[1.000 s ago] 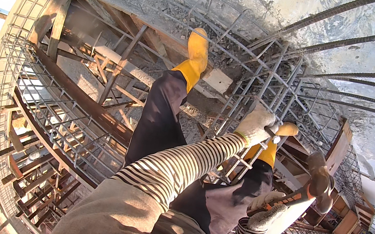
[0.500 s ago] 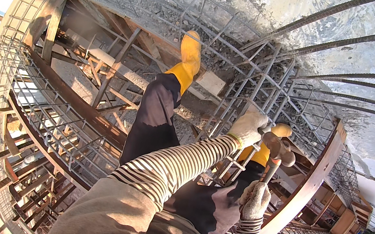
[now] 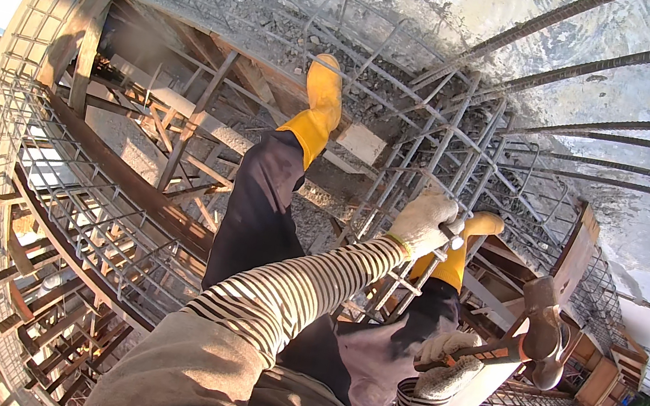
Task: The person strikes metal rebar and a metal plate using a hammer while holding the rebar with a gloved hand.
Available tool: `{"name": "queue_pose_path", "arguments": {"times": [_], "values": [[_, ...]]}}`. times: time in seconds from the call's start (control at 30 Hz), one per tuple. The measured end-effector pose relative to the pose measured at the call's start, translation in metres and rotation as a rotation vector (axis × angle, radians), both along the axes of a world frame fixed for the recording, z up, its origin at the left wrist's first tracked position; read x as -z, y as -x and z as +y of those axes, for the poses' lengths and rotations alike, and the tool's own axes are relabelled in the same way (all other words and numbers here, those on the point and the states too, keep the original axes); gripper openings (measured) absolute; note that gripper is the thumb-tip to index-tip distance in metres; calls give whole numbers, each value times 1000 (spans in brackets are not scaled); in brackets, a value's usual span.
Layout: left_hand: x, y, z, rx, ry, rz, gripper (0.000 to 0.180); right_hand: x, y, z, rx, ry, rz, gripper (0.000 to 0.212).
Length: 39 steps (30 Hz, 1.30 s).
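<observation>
My left hand [image 3: 424, 222], in a pale work glove under a striped sleeve, is closed around a metal bar [image 3: 456, 237] with a round, shiny end; most of it is hidden by the fingers. This hand is over the rebar cage [image 3: 450, 142], near my right boot. Lower right, my gloved right hand [image 3: 445, 369] grips a hammer [image 3: 544, 329] by its dark and orange handle. The steel head is tilted up to the right, apart from the bar.
Yellow boots [image 3: 323, 103] stand among the rebar and boards, above an opening with timber props [image 3: 195, 124]. Thick rebar rods [image 3: 617, 124] stick out beside a concrete wall [image 3: 648, 95]. A curved beam cage [image 3: 112, 226] runs along the left; a wooden board [image 3: 576, 260] lies right.
The hammer has swung away from my left hand, outward to the right, and my right hand has turned and dropped slightly with it. My left hand stays nearly in place.
</observation>
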<state>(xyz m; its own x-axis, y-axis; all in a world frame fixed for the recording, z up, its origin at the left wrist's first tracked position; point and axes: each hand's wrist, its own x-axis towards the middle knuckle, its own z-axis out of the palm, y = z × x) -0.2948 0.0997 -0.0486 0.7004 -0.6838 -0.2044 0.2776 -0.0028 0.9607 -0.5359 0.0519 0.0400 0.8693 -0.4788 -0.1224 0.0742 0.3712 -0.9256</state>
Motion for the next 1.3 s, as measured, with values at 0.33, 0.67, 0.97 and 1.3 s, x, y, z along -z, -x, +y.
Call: {"name": "queue_pose_path", "arguments": {"times": [0.33, 0.67, 0.97, 1.3], "values": [[17, 3, -2, -50, 153, 179, 28, -12, -14, 19, 138, 93, 119, 64], [38, 5, -9, -198, 146, -175, 28, -2, -7, 19, 84, 27, 127, 52], [8, -5, 14, -100, -59, -496, 20, -9, -4, 13, 45, -154, 96, 51], [-24, -12, 21, -73, -43, -310, 42, -50, 4, 30, 264, -8, 338, 59]]}}
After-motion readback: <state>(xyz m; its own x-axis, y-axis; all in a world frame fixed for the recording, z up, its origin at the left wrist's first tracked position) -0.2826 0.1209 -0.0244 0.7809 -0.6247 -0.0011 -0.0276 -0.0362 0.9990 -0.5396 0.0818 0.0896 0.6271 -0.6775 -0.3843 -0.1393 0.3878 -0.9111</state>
